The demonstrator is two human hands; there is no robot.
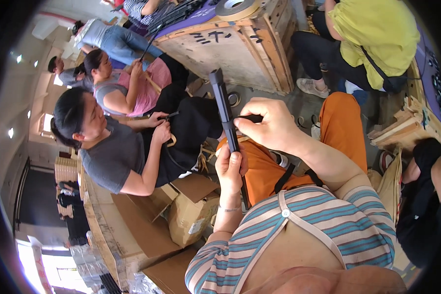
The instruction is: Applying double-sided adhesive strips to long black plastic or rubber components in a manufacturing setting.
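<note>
A long black rod (222, 100), thicker toward its far end, runs slantwise in front of me with its near end by my lap. My left hand (231, 164) is closed around its lower, thinner part. My right hand (269, 122) is closed in a pinch beside the rod's middle, fingertips touching or nearly touching it. A short black strip (252, 118) shows between those fingers, next to a dark band around the rod. Whether strip and band are one piece I cannot tell.
A wooden crate (220, 54) bearing a large tape roll (237, 7) stands ahead. Close on my left a co-worker in grey (115, 159) sits handling a thin item. Open cardboard boxes (193, 215) lie at lower left. A person in yellow (377, 39) sits at far right.
</note>
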